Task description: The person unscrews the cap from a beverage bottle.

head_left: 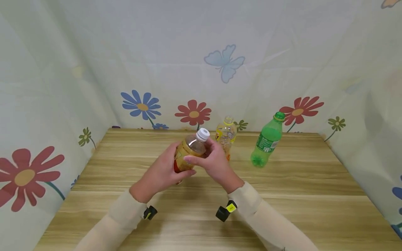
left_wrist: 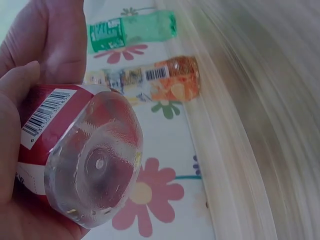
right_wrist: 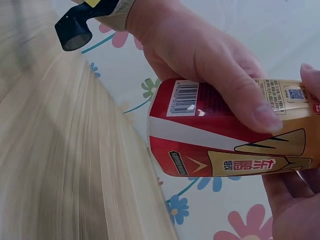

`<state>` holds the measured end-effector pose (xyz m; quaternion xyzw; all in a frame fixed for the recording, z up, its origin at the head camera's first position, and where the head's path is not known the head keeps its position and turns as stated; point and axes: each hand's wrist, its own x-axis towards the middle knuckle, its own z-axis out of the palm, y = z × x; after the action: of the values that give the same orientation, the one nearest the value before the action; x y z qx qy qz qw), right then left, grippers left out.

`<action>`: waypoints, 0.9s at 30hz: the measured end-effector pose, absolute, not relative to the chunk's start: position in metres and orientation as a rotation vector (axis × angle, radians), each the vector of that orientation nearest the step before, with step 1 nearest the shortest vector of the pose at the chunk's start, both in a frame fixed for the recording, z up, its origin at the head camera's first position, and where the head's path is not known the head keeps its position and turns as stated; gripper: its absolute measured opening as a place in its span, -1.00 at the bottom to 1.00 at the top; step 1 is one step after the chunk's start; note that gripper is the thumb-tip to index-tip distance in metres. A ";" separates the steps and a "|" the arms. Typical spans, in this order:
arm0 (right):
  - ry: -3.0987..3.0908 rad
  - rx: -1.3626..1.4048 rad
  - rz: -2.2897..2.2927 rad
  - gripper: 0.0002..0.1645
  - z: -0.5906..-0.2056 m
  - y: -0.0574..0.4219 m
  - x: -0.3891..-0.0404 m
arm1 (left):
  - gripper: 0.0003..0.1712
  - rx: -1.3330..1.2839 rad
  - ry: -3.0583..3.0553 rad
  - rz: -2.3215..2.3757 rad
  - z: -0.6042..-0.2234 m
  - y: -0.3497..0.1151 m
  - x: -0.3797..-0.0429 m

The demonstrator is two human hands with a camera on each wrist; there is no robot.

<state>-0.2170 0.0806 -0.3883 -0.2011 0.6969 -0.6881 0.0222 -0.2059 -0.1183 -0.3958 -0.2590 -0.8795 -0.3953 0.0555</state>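
A plastic drink bottle (head_left: 189, 152) with a red and gold label and a white cap (head_left: 203, 134) is held tilted above the table. My left hand (head_left: 160, 170) grips its lower body, with the thumb lying across the label (right_wrist: 220, 145). Around the upper body, below the cap, curls my right hand (head_left: 216, 162); its thumb presses the near side and some fingers are hidden behind. In the left wrist view the clear ribbed base (left_wrist: 97, 162) faces the camera. Behind my right hand stands a clear bottle (head_left: 226, 134) with a yellow and orange label, partly covered.
To the right, a green bottle (head_left: 267, 141) with a green cap stands on the wood-grain table (head_left: 298, 216). A white curtain (head_left: 163, 52) printed with flowers and a butterfly rises along the table's back edge and both sides.
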 end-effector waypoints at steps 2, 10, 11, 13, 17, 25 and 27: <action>2.147 -0.625 -2.145 -0.15 -0.389 0.084 -0.215 | 0.00 -0.797 -2.678 -1.217 -0.396 -0.115 -0.203; 2.172 -0.635 -2.144 -0.15 -0.388 0.102 -0.204 | -0.01 -0.842 -2.690 -1.199 -0.393 -0.100 -0.191; 2.182 -0.630 -2.140 -0.15 -0.388 0.104 -0.202 | -0.01 -0.846 -2.692 -1.194 -0.393 -0.098 -0.190; 2.193 -0.610 -2.140 -0.14 -0.389 0.109 -0.199 | 0.00 -0.848 -2.703 -1.170 -0.393 -0.095 -0.188; 2.191 -0.580 -2.157 -0.15 -0.393 0.118 -0.192 | 0.00 -0.858 -2.728 -1.115 -0.393 -0.088 -0.184; 2.193 -0.518 -2.200 -0.18 -0.397 0.133 -0.179 | -0.02 -0.867 -2.703 -1.063 -0.393 -0.074 -0.176; 2.208 -0.514 -2.203 -0.19 -0.398 0.136 -0.176 | -0.03 -0.880 -2.687 -1.032 -0.393 -0.071 -0.175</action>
<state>-0.1764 0.1358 -0.3984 -0.1627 0.6984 -0.6969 -0.0099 -0.1752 -0.0710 -0.3931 -0.2918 -0.8908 -0.3420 0.0661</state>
